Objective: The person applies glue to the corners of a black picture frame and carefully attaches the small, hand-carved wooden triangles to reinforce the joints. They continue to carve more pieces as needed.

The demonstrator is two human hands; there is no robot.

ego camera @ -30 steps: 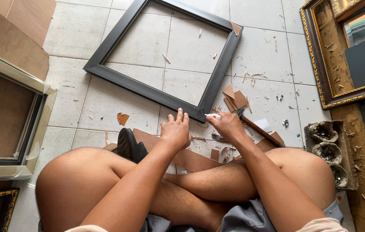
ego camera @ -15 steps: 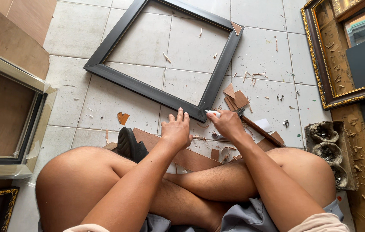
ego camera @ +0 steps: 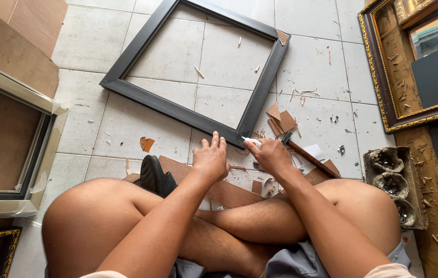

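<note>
Left hand (ego camera: pixel 210 158): laid palm-down, fingers spread and extended, pressed flat on a brown board strip (ego camera: pixel 214 186) that lies on the tiled floor (ego camera: pixel 95 128) in front of the crossed legs. Nothing is gripped; the hand is fully open and only bears on the strip.

Right hand (ego camera: pixel 271 156): closed around a small white tool (ego camera: pixel 251 140), whose tip protrudes from the fist toward the black frame. The kind of tool cannot be told. The hand is held just right of the left hand, the two close but apart.

Brown board strip: a long, thin piece, set at a slant from lower right to upper left, partly hidden under the forearms and knees.

Black frame (ego camera: pixel 178 110): a large square, empty picture frame laid flat on the floor, its near corner just beyond both hands. A small brown triangular corner piece (ego camera: pixel 282 36) is seen at its far right corner.

Hammer (ego camera: pixel 309 156): lying on the floor just right of the right hand, dark head toward the frame, wooden handle running toward the right knee.

Board offcuts (ego camera: pixel 281 119): several brown scraps piled beside the frame's right side; chips and shavings are scattered around them.

Black sandal (ego camera: pixel 154 176): placed near the left knee, on the end of the strip.

Gilt frame (ego camera: pixel 384 77): leaned at far right. Silver frame (ego camera: pixel 33 159): laid at far left.
</note>
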